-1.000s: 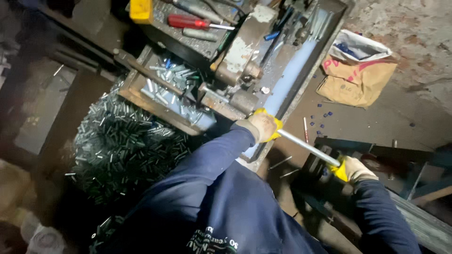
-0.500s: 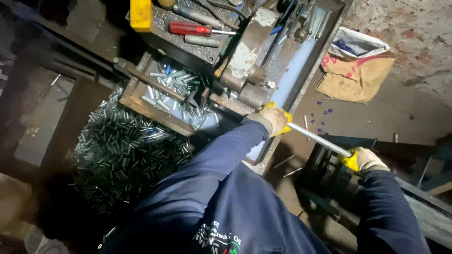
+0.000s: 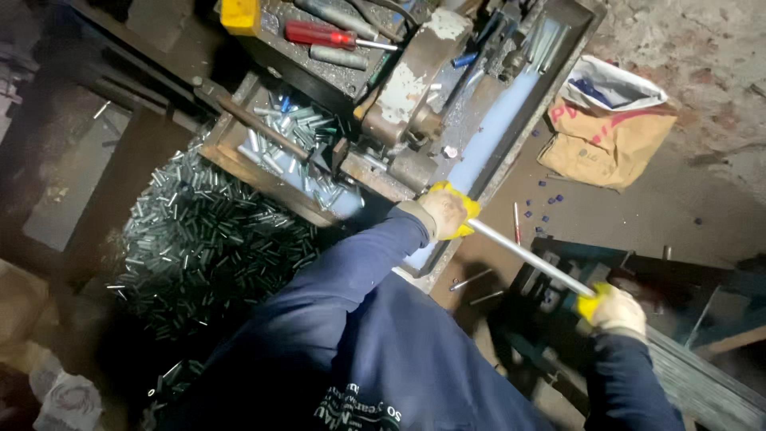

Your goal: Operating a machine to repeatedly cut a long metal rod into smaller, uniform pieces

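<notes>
The grey metal machine (image 3: 415,104) sits dead centre above you, worn and paint-chipped, and everything hangs off it. Down and left of the machine lies the big heap of short cut metal pieces (image 3: 207,247), spilling from the tray (image 3: 239,164) against its left flank. Off to the machine's right, on the floor, there's a brown paper bag (image 3: 606,140) with a white one tucked in it. On top of the machine, upper left, rests a red-handled screwdriver (image 3: 323,34) beside a yellow block (image 3: 240,13). Now the long bright metal rod (image 3: 531,257): it runs from the machine's lower right edge out and down to the right. Your left hand (image 3: 448,211), gloved in yellow and cream, is closed around the rod right at the machine. Your right hand (image 3: 616,309), gloved the same, is wrapped around the rod's far end, well away from the machine.
</notes>
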